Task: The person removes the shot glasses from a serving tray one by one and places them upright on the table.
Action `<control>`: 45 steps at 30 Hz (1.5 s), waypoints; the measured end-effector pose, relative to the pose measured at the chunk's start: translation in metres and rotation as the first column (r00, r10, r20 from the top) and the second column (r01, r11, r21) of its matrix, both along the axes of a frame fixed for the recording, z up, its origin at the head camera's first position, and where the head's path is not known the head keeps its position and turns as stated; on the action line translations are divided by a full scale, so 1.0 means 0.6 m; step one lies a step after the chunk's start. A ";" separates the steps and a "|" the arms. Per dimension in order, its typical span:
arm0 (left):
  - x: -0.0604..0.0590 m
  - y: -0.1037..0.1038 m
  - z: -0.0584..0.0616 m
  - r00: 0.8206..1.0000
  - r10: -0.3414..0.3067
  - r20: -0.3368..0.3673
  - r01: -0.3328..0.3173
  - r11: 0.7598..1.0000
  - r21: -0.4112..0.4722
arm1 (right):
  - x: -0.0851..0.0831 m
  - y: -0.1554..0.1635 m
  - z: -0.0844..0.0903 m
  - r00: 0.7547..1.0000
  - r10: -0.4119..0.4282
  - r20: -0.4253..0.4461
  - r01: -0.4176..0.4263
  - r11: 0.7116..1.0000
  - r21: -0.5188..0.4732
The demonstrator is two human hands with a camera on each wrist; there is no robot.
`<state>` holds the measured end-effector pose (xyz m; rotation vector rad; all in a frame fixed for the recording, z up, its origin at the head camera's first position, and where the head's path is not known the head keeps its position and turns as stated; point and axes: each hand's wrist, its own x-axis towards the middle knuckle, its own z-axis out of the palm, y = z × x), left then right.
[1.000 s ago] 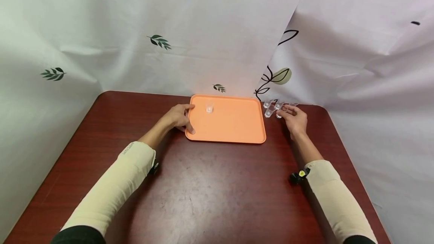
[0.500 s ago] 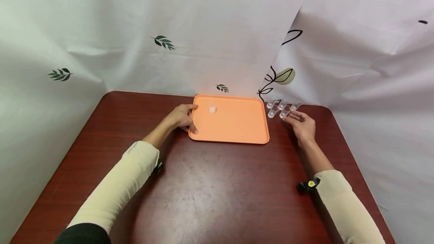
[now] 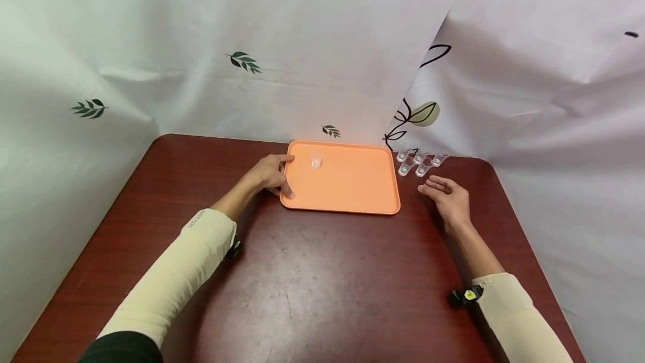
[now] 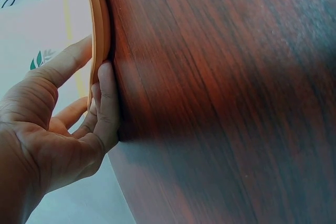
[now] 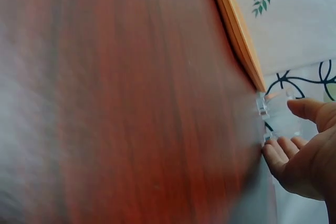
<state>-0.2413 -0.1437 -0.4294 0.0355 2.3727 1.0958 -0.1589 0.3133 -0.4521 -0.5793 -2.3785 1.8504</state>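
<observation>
My left hand (image 3: 269,175) holds the left rim of the orange tray (image 3: 347,184); in the left wrist view the thumb lies over the tray's edge and the other fingers bend against its side. One small clear cup (image 3: 316,159) stands on the tray near its upper left corner. Right of the tray, several similar clear cups (image 3: 424,167) stand close together on the table. My right hand (image 3: 450,200) is just in front of them, holding nothing, its fingers loosely bent and apart from the cups. In the right wrist view the cups (image 5: 262,107) are partly blurred.
The dark red-brown wooden table (image 3: 312,284) has its back edge against a hanging white sheet (image 3: 322,43) printed with leaves. A second stretch of sheet (image 3: 544,116) rises along the right side.
My right hand has let go of a clear cup in the right-hand group and drawn back toward me. The left hand keeps its hold on the tray. The head view has shifted slightly.
</observation>
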 end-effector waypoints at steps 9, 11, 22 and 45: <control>-0.005 0.008 0.000 1.000 0.000 -0.003 0.000 1.000 -0.003 | 0.014 -0.020 0.003 0.997 0.060 -0.038 -0.061 0.997 -0.037; -0.006 0.009 -0.001 1.000 0.001 -0.003 -0.001 1.000 -0.005 | 0.014 -0.025 0.004 0.997 0.065 -0.049 -0.067 0.997 -0.040; -0.007 0.009 0.003 1.000 0.000 0.003 0.001 1.000 -0.013 | 0.004 -0.074 0.016 0.987 0.128 -0.101 -0.135 0.988 -0.069; -0.001 0.003 0.000 1.000 0.013 -0.015 -0.013 1.000 -0.015 | -0.036 -0.172 0.005 0.954 0.275 -0.118 -0.287 0.952 -0.105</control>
